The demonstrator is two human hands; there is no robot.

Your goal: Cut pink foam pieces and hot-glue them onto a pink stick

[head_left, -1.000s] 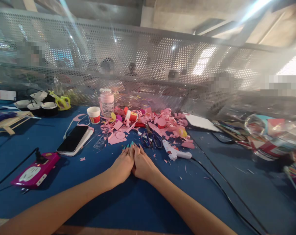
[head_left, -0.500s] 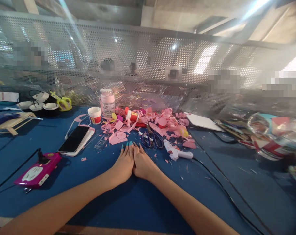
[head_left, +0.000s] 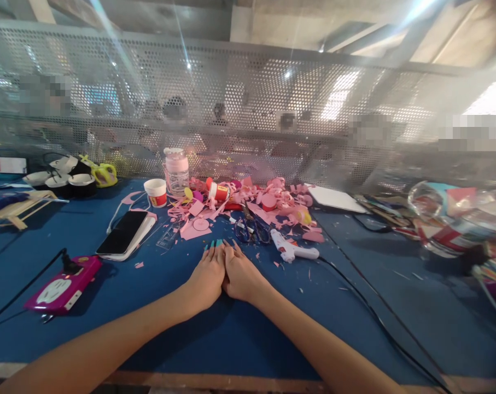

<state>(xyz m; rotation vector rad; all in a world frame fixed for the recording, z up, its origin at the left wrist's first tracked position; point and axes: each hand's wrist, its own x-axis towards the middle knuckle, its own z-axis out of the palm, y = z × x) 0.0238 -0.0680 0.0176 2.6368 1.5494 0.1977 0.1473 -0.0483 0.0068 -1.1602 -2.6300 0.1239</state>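
Neither hand grips anything: the left hand and the right hand lie flat, palms down and fingers extended, pressed side by side on the blue felt-covered table. Just beyond the teal-painted fingertips lie dark-handled scissors and a white hot-glue gun, whose black cord runs off to the right. A heap of pink paper scraps spreads behind them, close to the hands but not touching. To the left rest a black smartphone on a white case and a magenta power strip. A perforated metal screen backs the table.
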